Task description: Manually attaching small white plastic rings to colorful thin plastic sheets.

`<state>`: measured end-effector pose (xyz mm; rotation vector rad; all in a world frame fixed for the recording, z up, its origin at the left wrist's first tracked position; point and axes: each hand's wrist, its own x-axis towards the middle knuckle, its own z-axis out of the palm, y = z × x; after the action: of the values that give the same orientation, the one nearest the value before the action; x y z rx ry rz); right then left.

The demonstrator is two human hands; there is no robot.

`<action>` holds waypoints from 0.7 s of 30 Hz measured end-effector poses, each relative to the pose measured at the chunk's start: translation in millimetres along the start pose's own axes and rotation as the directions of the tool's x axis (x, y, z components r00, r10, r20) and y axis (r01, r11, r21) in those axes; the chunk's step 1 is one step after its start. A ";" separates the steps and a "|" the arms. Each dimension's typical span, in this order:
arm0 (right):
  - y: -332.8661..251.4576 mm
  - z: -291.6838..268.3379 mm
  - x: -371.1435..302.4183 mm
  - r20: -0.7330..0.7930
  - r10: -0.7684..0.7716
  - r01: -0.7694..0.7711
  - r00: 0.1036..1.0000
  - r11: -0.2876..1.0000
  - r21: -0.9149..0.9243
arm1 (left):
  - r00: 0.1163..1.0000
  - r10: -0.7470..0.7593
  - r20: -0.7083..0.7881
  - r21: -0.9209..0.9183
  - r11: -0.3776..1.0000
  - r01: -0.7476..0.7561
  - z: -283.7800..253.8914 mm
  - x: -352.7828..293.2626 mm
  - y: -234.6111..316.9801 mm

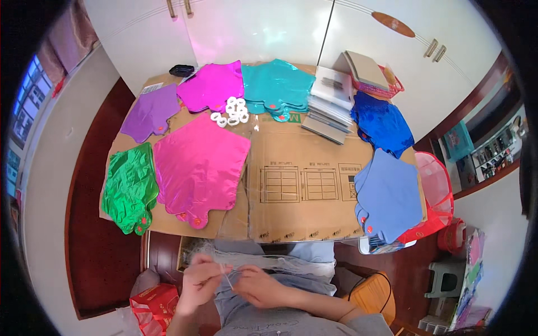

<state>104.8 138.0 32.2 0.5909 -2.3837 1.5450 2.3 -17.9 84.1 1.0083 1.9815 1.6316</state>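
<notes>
White string (pixel 227 276) is pinched by the left hand (pixel 202 279) and right hand (pixel 259 287), close together at lower centre, with loose strands (pixel 291 265) draped beside them, below the surface (pixel 305 218) on which pink foil (pixel 203 165) is laid at centre left.

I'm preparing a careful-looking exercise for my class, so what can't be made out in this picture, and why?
Head view, blurred and too fine: how the left hand and right hand grip the white strand.
Head view, covered by the top piece: how many pieces the light blue stack holds.
Head view, hidden by its sides: the contents of the red bag.
Head view, cut off by the lower edge: the rest of the left forearm.
</notes>
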 end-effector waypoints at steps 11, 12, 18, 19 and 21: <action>1.6 14.9 11.9 -0.151 0.002 -0.003 0.989 1.000 -0.006 | 0.991 -0.110 0.077 0.123 0.987 0.100 -21.8 -9.1 2.3; 1.8 10.7 13.2 -0.189 0.024 -0.024 0.982 1.000 0.001 | 0.983 -0.055 0.178 0.198 0.980 0.019 -23.7 -9.5 -1.3; 10.1 34.6 12.6 -0.144 0.022 -0.019 0.989 1.000 0.021 | 0.935 -0.258 -0.244 -0.175 0.960 0.220 -4.9 -15.3 2.5; 9.5 34.9 12.0 -0.125 0.003 0.001 0.992 1.000 0.031 | 0.981 -0.153 -0.118 -0.003 0.988 0.154 -11.0 -13.2 0.3; 8.1 22.9 16.5 -0.203 -0.001 0.004 0.979 1.000 0.016 | 0.982 0.005 0.186 0.301 0.952 -0.062 -24.1 -8.8 -3.5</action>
<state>86.9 116.7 22.9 0.4171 -2.2196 1.5442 -9.4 -41.0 85.6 1.2608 2.1385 1.2173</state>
